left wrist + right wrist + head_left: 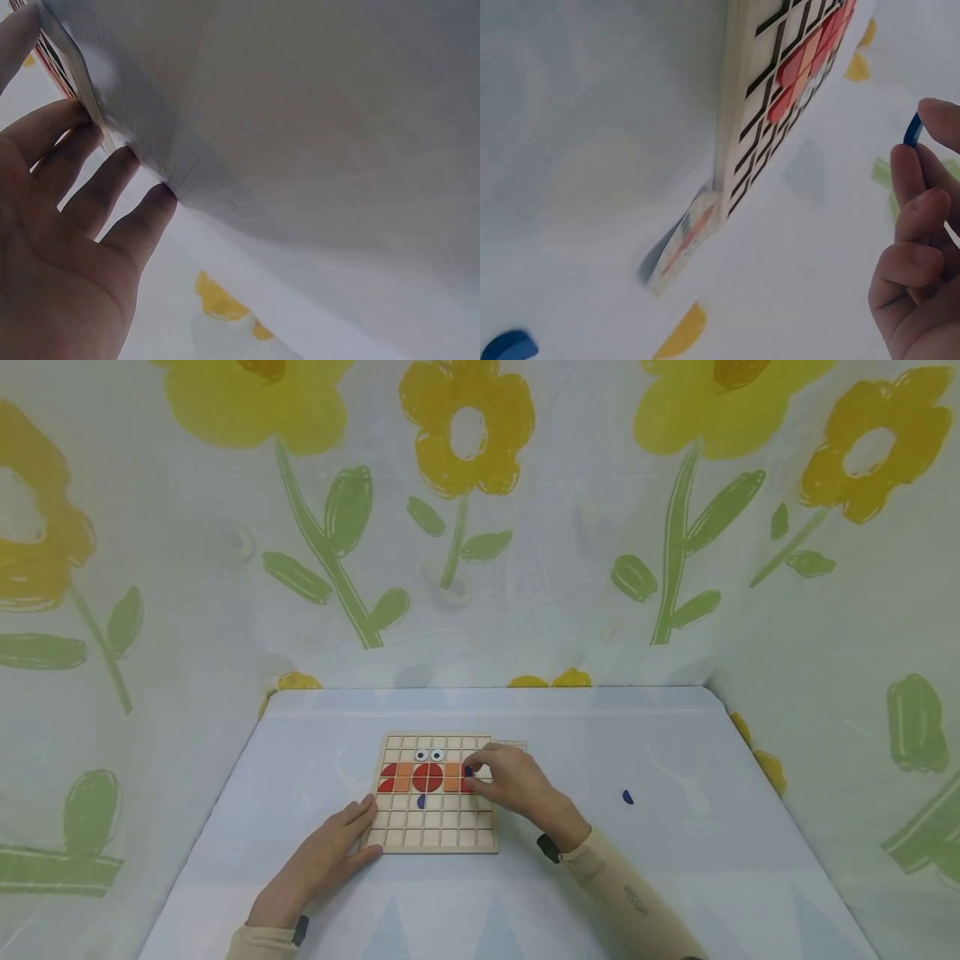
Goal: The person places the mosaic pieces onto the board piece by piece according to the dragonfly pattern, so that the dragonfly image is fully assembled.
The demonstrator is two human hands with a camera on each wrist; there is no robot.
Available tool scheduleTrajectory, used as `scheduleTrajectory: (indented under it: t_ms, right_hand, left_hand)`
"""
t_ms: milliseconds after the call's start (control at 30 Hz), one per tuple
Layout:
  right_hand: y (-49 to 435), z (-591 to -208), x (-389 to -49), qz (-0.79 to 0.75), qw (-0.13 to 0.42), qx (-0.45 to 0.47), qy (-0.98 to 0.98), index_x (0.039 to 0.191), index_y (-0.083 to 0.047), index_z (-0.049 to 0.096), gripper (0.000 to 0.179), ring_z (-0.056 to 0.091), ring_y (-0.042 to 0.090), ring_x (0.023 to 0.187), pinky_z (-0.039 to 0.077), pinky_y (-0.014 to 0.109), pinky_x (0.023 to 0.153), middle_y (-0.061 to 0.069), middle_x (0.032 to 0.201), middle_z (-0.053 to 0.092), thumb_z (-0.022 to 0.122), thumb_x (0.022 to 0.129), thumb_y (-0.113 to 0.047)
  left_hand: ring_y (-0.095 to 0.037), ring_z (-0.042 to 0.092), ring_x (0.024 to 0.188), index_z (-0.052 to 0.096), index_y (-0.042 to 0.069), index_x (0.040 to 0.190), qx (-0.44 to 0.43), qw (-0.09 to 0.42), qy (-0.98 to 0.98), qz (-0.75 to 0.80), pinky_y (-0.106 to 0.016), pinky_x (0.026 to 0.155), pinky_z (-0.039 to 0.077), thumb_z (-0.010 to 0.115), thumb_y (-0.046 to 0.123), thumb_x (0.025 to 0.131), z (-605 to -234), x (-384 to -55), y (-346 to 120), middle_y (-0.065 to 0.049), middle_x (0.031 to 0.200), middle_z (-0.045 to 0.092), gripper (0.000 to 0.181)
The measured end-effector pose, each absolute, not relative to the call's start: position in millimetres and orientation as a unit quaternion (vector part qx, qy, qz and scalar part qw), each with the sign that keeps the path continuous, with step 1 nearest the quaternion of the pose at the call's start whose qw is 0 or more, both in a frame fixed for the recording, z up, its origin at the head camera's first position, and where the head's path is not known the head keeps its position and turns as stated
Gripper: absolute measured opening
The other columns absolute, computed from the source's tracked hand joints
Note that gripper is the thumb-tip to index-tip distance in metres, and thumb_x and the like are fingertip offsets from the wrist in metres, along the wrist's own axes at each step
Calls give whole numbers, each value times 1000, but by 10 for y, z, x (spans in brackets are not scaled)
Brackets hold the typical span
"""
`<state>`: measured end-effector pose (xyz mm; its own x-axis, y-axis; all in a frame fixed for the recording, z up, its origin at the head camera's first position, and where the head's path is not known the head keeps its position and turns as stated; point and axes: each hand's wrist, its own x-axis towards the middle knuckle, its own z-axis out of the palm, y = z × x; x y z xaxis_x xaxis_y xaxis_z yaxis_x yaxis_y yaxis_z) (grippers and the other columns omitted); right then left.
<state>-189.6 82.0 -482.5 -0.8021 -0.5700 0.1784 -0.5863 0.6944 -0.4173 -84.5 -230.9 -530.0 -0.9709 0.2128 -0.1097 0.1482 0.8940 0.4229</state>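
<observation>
A wooden grid board [442,837] lies on the table. Red pieces [428,777], orange pieces [404,777] and two white eye pieces [431,756] sit in its cells, with a dark blue rounded piece [422,802] below the red circle. Along the board's left edge rests my left hand [330,843]; the left wrist view shows its fingertips [159,196] touching the side, fingers extended. Over the board's right part, my right hand [513,779] pinches a small blue piece [913,129] between thumb and finger. In the right wrist view that piece is held clear of the board.
Another dark blue piece [627,797] lies loose on the table to the right. A printed card [682,244] with a small grid pattern sticks out by the board's right side, partly hidden by my right hand in the head view. Behind the table hangs a flowered cloth [540,568].
</observation>
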Motion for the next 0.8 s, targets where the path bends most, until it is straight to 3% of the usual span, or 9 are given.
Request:
scheduleTrajectory:
  t_ms: [167, 333, 567, 800]
  right_hand:
    - [656, -4856, -1878, 232, 24, 340, -911, 114, -13, 76, 29, 69, 15, 95, 58, 24, 82, -5, 102, 73, 81, 89, -26]
    - [515, -4880, -1828, 228, 8, 344, -911, 111, -14, 77, 26, 67, 12, 87, 55, 16, 72, -6, 98, 72, 82, 88, -26]
    - [340, -4916, -1770, 207, 6, 324, -923, 105, -15, 78, 22, 60, 5, 79, 54, 16, 68, -7, 92, 71, 81, 88, -29]
    - [195, -5032, -1774, 193, -33, 329, -924, 104, -16, 80, 20, 56, 0, 75, 50, 15, 65, -11, 87, 69, 82, 87, -26]
  left_hand:
    - [-39, 35, 146, 45, 3, 152, 109, 59, 971, 204, -56, 115, 37, 74, 41, 92, -5307, -841, -2308, -10, 161, 38, 77]
    - [-40, 36, 145, 44, 3, 152, 108, 60, 972, 200, -56, 115, 37, 75, 41, 91, -5317, -844, -2304, -11, 161, 38, 78]
    - [-40, 35, 146, 44, 4, 153, 102, 69, 973, 197, -56, 115, 37, 74, 42, 91, -5330, -852, -2307, -10, 161, 37, 79]
    - [-39, 36, 146, 44, 5, 153, 109, 66, 972, 196, -56, 115, 38, 74, 42, 92, -5332, -850, -2317, -10, 161, 37, 77]
